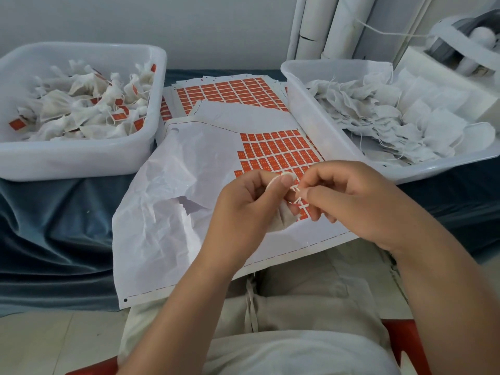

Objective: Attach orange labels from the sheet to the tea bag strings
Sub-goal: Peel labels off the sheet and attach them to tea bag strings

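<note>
White tea bag (284,219) is sitting in the left hand (243,209) grip, its string (272,183) looping over the thumb. The right hand (359,201) is pinching that string above the orange label sheet (270,150) (partly hidden by both hands), with the left tub (81,161) and right tub (308,115) flanking it.
</note>
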The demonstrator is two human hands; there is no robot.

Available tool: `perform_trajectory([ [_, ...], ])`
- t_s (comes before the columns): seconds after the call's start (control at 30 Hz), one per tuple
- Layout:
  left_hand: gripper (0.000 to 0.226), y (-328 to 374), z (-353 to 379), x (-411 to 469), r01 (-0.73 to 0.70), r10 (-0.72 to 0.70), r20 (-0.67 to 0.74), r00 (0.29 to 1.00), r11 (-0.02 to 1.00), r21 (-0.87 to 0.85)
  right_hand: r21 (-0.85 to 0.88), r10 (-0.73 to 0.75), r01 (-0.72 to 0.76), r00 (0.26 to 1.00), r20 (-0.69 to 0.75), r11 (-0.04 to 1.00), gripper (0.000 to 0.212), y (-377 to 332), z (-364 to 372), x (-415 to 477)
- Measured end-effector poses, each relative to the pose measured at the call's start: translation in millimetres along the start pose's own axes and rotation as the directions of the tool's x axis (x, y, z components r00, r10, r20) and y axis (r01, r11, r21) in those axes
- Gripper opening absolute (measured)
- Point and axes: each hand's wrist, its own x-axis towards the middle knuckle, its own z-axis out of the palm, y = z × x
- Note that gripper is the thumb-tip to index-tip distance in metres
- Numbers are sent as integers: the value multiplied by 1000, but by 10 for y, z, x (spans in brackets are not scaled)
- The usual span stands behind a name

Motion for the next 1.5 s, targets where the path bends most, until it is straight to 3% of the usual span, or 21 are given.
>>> perform_trajectory([
  [0.1, 13, 3, 5, 12, 13, -18, -36, 999, 992, -125, 109, 9, -13, 999, 39, 994, 13, 42, 4, 38],
  [0.13, 8, -1, -1, 16, 11, -14, -39, 999, 997, -81, 132, 5, -10, 999, 45, 991, 13, 53, 12, 49],
  [0.2, 18, -14, -13, 12, -3, 3, 3, 1000, 998, 57, 173, 4, -13, 999, 51, 985, 13, 79, 34, 69],
  [0.33, 21, 6, -43, 0, 16, -24, 103, 994, 996, 84, 271, -9, -8, 998, 61, 962, 14, 110, 57, 92],
  [0.7, 15, -29, -57, 70, -19, 28, -199, 979, 999, 49, 346, -69, 12, 986, 152, 938, 13, 185, 75, 109],
  [0.8, 21, -20, -52, 61, 29, -38, -222, 974, 999, -43, 472, -76, -30, 976, 203, 881, 10, 205, 44, 137],
  [0.97, 23, 32, -59, 45, 122, -144, -105, 984, 973, -194, 706, 11, -157, 978, 206, 691, 11, 243, 115, 210],
  [1.07, 19, 34, -90, 35, 107, -114, -55, 992, 988, -112, 776, 23, -224, 965, 261, 590, 11, 264, 127, 225],
  [1.13, 17, 28, -95, 41, 89, -95, -82, 992, 994, -68, 827, -46, -241, 951, 305, 507, 2, 271, 117, 232],
  [1.17, 17, 23, -103, 52, 85, -91, -99, 991, 995, -60, 844, -76, -248, 944, 320, 475, 10, 280, 116, 236],
  [1.3, 16, 18, -139, 85, 67, -66, -116, 991, 998, 3, 871, -82, -262, 943, 322, 416, 23, 308, 118, 257],
  [1.5, 11, -10, -102, 60, 8, -8, -10, 1000, 999, -39, 904, -88, -160, 974, 211, 397, 20, 304, 135, 255],
])
